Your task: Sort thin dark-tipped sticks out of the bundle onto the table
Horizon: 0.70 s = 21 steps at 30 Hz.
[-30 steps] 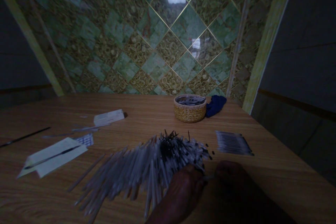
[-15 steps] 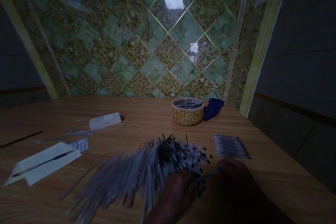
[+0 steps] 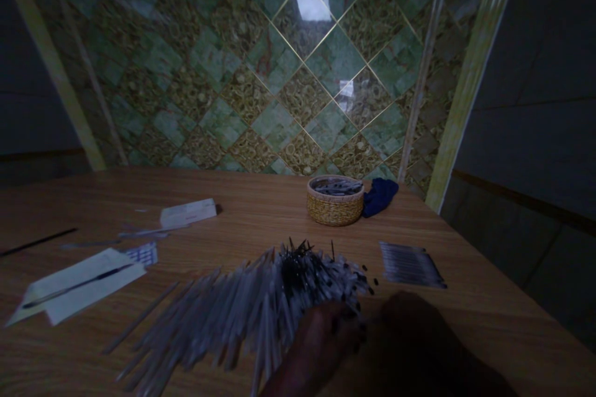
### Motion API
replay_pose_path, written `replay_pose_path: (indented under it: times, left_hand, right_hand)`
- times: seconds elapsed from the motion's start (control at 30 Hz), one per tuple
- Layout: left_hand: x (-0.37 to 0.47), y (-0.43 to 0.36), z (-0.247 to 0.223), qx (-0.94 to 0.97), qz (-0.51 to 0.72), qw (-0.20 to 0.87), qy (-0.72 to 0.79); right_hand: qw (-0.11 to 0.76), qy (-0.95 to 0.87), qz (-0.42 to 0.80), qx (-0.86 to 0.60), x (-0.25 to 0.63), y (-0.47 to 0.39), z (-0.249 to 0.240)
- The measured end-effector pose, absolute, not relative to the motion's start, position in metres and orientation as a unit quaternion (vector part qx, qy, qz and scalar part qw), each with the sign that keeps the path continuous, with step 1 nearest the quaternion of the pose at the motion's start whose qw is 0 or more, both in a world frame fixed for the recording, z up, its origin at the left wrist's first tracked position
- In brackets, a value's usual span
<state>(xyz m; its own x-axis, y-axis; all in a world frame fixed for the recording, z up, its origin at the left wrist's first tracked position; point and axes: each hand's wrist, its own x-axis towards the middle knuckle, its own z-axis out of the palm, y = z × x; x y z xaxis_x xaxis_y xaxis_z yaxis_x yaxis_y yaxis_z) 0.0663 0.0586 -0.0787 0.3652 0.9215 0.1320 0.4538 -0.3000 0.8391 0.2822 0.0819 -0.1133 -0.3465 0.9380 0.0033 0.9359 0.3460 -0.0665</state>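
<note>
A large heap of clear pen tubes lies across the table, with thin black-tipped pieces bunched on top. At the heap's right edge my left hand is closed, its fingers curled beside small black plugs; what it pinches is hidden in the dark. My right hand, deep in shadow, is closed just to the right. Between the two hands a pale tube faintly shows, its end at my right fingers. Beyond the right hand lies a flat row of clear tubes.
A woven basket of similar tubes stands toward the back, with a dark blue cloth against it. On the left are a white box, paper sheets with a dark pen across them, and a black stick. A tiled wall rises behind.
My right hand has come slightly down and left, closer to my left hand, and the tube between them shows less. The view has shifted a little; the heap looks the same.
</note>
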Motion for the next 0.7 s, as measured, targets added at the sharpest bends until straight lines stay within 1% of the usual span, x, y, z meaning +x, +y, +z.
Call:
replay_pose_path:
  times: [0.07, 0.1, 0.13, 0.3, 0.53, 0.7]
  left_hand:
    - [0.063, 0.061, -0.073, 0.730, 0.346, 0.310, 0.501]
    - [0.060, 0.062, -0.071, 0.725, 0.353, 0.290, 0.516]
    - [0.058, 0.063, -0.070, 0.719, 0.359, 0.276, 0.527]
    - [0.047, 0.072, -0.075, 0.699, 0.396, 0.228, 0.551]
    - [0.033, 0.084, -0.082, 0.663, 0.431, 0.208, 0.576]
    - [0.030, 0.085, -0.079, 0.654, 0.436, 0.204, 0.583]
  right_hand:
    - [0.032, -0.815, 0.013, -0.578, 0.306, 0.088, -0.100]
    - [0.058, -0.814, -0.008, -0.578, 0.317, 0.090, -0.096]
    - [0.065, -0.802, -0.017, -0.593, 0.326, 0.092, -0.093]
    - [0.037, -0.801, -0.062, -0.594, 0.346, 0.100, -0.101]
    - [0.054, -0.790, -0.090, -0.604, 0.346, 0.108, -0.112]
    - [0.053, -0.785, -0.084, -0.612, 0.346, 0.106, -0.115]
